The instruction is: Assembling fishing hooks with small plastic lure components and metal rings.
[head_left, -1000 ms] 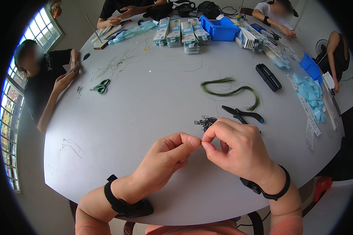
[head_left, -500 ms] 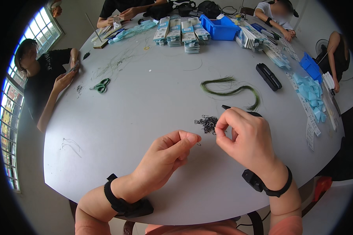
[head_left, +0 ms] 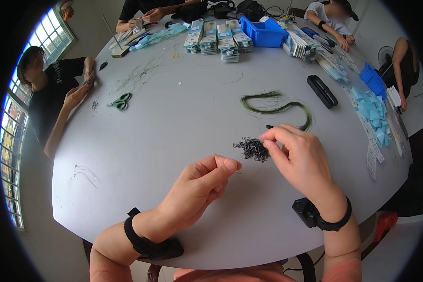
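Observation:
My left hand (head_left: 204, 181) is closed in a pinch, and a small fish hook (head_left: 239, 172) pokes out past the thumb and forefinger. To its upper right lies a heap of dark fish hooks (head_left: 253, 149) on the table. My right hand (head_left: 301, 157) hovers at the heap's right side, thumb and forefinger tips close together; whatever is between them is too fine to make out. Beyond it curves a bundle of green fishing line (head_left: 272, 112). A black tool lies mostly hidden behind my right hand.
Green-handled scissors (head_left: 121, 102) and loose threads (head_left: 85, 174) lie left on the grey table (head_left: 164, 127). A black case (head_left: 322, 91) is at right. Stacked cards (head_left: 226, 47), blue bins (head_left: 263, 34) and light-blue strips (head_left: 372, 113) line the far and right edges. Several people sit around.
My right hand has turned and shifted slightly, its thumb and forefinger moving up beside the hook heap and uncovering more of it. My left hand keeps its pinch almost in place.

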A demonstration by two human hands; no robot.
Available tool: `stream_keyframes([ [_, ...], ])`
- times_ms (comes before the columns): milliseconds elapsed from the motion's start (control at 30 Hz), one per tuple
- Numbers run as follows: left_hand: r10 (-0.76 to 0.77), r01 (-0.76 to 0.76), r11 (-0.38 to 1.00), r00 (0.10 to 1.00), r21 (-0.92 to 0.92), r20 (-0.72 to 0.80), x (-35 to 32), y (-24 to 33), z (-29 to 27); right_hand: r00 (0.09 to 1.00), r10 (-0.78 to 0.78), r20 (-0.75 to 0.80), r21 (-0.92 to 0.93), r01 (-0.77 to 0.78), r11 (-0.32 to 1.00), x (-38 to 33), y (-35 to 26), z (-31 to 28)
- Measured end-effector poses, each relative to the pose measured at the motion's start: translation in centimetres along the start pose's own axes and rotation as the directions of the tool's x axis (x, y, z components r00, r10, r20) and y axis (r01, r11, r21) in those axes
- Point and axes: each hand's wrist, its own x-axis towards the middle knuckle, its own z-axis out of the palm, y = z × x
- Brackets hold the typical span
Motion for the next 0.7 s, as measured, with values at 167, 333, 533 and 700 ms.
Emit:
stream_keyframes([
  [167, 0.013, -0.013, 1.0, 1.0, -0.002, 0.004, -0.1, 0.1, 0.0, 0.916, 0.036, 0.399, 0.509, -0.254, 0.822, -1.0, -2.2, -0.7],
  [333, 0.014, -0.014, 1.0, 1.0, 0.002, 0.008, -0.1, 0.0, -0.1, 0.936, 0.033, 0.35, 0.368, -0.17, 0.914, -1.0, -2.8, 0.2],
  [533, 0.005, -0.005, 1.0, 1.0, 0.019, 0.015, -0.2, 0.2, 0.0, 0.939, 0.086, 0.334, 0.328, -0.202, 0.923, -0.7, -2.4, -1.1],
  [700, -0.034, 0.032, 0.999, 0.996, 0.025, 0.077, -0.4, 0.5, 0.1, 0.967, 0.235, 0.095, 0.37, -0.253, 0.894, 0.0, -0.7, -3.7],
])
